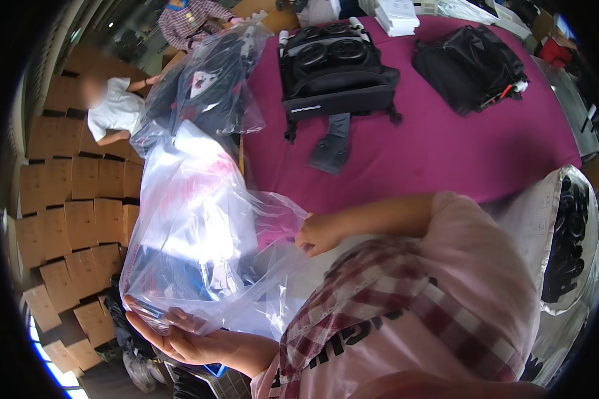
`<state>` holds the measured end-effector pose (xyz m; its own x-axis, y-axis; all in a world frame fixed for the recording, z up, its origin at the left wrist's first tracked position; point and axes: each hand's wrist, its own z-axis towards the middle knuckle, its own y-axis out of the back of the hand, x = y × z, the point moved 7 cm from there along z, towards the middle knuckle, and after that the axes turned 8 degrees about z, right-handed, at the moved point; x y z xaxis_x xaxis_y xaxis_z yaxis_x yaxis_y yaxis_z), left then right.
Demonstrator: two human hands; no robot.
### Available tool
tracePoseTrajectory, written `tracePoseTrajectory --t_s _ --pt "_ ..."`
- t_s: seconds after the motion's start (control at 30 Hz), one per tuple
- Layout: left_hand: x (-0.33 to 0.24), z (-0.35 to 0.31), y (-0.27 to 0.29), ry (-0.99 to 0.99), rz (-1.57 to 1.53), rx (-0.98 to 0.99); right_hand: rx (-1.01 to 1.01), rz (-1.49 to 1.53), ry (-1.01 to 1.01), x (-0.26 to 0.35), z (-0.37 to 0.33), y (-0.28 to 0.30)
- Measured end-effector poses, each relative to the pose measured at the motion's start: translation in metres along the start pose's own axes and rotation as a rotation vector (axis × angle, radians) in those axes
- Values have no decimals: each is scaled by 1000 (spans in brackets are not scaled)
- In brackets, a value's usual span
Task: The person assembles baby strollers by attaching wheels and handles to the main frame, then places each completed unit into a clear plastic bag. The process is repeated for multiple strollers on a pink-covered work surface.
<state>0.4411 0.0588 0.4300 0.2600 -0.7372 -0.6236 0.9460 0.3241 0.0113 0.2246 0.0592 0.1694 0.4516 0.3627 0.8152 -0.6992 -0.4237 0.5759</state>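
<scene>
A large clear plastic bag [193,219] with faint red print spreads over the left edge of the table. My right hand [317,234] is closed on a gathered edge of this bag, pulling the film taut toward me. At the lower left my left hand [186,338] curls around another edge of the bag, with part of the fingers showing through the film. Glare hides much of the bag's surface, and bluish shapes show through it near my left hand. A folded black stroller [339,86] with its wheels up lies on the table, apart from both hands.
Plastic-wrapped dark items [206,86] lie beyond the bag. On the purple-covered table [393,153] rest a black bundle [471,70] and a white stack [397,16]. Two people work at the far left, near stacked cartons [73,219]. A white sack of black parts [566,239] stands right.
</scene>
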Motion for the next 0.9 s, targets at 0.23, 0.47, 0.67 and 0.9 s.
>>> tracePoseTrajectory --t_s 0.23,0.47,0.67,0.9 --pt "-29 -12 -91 -11 76 159 -319 -113 -75 -43 -72 47" --pt "8 -23 -156 152 -89 315 -381 69 -311 -85 -120 29" --pt "75 -17 -162 362 -263 346 -568 -27 -335 -86 -144 62" --pt "118 -19 -172 436 -320 605 -621 -16 -421 -98 -141 54"
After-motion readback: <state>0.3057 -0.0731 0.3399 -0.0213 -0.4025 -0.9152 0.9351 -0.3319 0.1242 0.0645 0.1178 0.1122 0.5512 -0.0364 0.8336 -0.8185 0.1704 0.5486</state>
